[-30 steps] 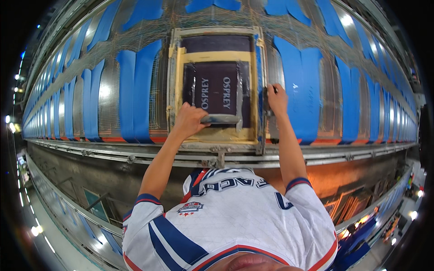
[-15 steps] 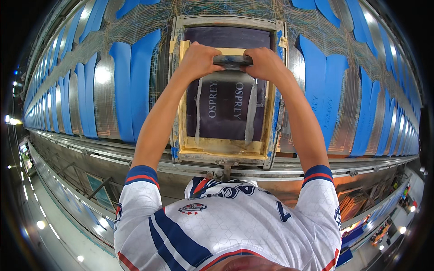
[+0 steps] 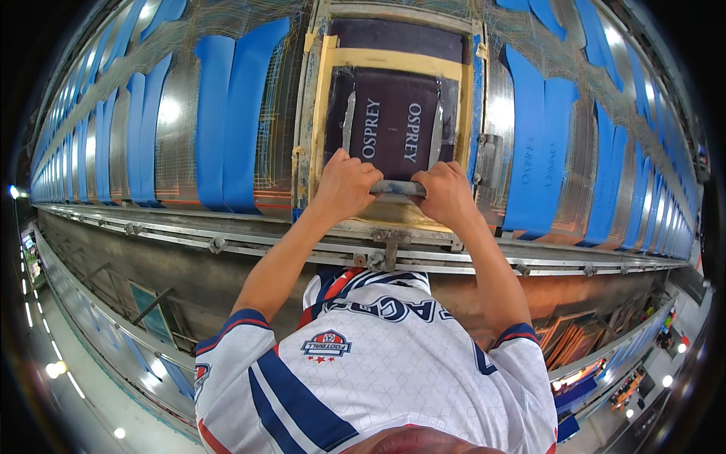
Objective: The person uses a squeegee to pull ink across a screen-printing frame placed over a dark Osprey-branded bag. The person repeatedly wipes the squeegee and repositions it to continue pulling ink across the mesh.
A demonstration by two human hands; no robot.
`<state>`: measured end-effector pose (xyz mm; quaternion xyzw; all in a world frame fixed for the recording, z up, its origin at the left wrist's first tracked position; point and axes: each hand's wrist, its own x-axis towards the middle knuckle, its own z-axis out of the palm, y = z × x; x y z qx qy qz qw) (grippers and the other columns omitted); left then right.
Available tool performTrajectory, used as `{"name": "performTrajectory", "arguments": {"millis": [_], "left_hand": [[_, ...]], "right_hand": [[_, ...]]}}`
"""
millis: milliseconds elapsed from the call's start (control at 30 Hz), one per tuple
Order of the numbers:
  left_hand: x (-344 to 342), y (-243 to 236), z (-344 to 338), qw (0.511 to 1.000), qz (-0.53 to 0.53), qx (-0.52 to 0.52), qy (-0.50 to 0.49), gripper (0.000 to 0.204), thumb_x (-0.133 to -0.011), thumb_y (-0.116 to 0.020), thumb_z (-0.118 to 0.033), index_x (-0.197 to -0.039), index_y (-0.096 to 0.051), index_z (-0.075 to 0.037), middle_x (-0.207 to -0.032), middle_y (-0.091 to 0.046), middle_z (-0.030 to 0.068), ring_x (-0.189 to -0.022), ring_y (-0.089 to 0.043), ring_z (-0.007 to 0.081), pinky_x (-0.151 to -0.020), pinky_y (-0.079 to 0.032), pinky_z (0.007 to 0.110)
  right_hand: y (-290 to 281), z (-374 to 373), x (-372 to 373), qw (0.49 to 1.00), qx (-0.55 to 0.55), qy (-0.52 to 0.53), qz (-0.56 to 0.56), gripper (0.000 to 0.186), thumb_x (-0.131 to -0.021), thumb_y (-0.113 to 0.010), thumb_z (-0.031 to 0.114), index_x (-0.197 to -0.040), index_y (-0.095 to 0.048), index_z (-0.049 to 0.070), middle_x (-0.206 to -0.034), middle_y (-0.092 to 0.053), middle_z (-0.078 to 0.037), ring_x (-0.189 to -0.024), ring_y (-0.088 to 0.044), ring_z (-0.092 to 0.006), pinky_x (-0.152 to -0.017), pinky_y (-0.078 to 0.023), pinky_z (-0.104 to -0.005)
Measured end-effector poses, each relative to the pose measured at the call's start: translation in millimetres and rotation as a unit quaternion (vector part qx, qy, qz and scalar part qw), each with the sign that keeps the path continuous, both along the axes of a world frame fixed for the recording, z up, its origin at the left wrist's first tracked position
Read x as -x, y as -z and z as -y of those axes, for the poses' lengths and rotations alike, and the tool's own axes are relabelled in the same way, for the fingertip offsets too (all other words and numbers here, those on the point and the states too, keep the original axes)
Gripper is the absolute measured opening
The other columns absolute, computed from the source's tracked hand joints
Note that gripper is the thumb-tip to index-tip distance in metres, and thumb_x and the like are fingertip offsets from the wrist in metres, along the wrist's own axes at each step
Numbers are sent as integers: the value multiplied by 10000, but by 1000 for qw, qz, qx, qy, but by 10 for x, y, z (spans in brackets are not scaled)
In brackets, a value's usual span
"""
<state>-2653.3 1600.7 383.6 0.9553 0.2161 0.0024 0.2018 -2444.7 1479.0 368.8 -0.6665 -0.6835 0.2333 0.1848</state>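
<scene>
A squeegee (image 3: 399, 188) lies across the near end of a screen printing frame (image 3: 306, 113), gripped at both ends. My left hand (image 3: 345, 185) is closed round its left end and my right hand (image 3: 446, 193) round its right end. Behind it, dark mesh (image 3: 389, 136) carries two columns of pale lettering. Grey ink streaks (image 3: 349, 113) run along the mesh on either side of the lettering. Yellowish tape (image 3: 397, 62) borders the mesh. The squeegee's blade is hidden under the handle and my fingers.
Blue fabric pieces (image 3: 242, 121) lie in rows on the long table, with more blue pieces (image 3: 537, 151) to the right. A metal rail (image 3: 189, 234) with knobs runs along the near edge. A bracket (image 3: 389, 238) joins the frame there. Orange boards (image 3: 571, 340) stand below right.
Both hands have drawn the squeegee from the far part of the mesh toward me, to the frame's near end. The lettering now shows behind the squeegee. My view has shifted slightly.
</scene>
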Motion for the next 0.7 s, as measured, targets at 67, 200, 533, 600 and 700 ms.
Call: {"name": "performTrajectory", "arguments": {"millis": [67, 200, 533, 600, 700], "left_hand": [[-175, -35, -253, 1000, -15, -26, 7, 258, -687, -830, -306, -867, -725, -152, -818, -688, 2, -800, -643, 208, -805, -396, 383], [-731, -26, -1132, 998, -28, -54, 11, 267, -738, -800, -376, -844, -716, -146, -812, -700, 46, -816, -674, 261, -805, -431, 429], [-1146, 168, -1916, 998, -36, -58, -3, 404, -746, -784, -487, -1008, -747, -182, -784, -720, 42, -823, -686, 260, -841, -454, 415], [-1083, 184, -1819, 997, -3, -82, -5, 375, -749, -777, -479, -978, -745, -184, -788, -719, 41, -818, -685, 259, -825, -454, 419], [-841, 192, -1386, 999, -9, -53, 8, 298, -742, -782, -442, -874, -730, -180, -783, -712, 38, -802, -680, 262, -791, -449, 426]], "right_hand": [[-73, -258, -151, 999, -18, 4, 28, 221, -700, -819, 230, -842, -718, 93, -756, -680, -104, -831, -646, -287, -791, -476, -428], [-52, -1127, -679, 999, -19, 10, 45, 181, -724, -798, 237, -823, -718, 108, -782, -703, -144, -787, -672, -357, -769, -519, -482], [85, -1916, -1096, 996, 67, 37, 48, 345, -757, -803, 295, -1057, -754, 133, -878, -722, -179, -867, -685, -387, -787, -546, -467], [90, -1830, -1020, 995, 63, 62, 46, 327, -745, -816, 283, -1016, -750, 112, -871, -715, -191, -843, -679, -400, -767, -541, -475], [105, -1411, -790, 996, 79, 32, 34, 285, -724, -821, 267, -929, -732, 91, -830, -707, -181, -822, -676, -398, -741, -535, -488]]}}
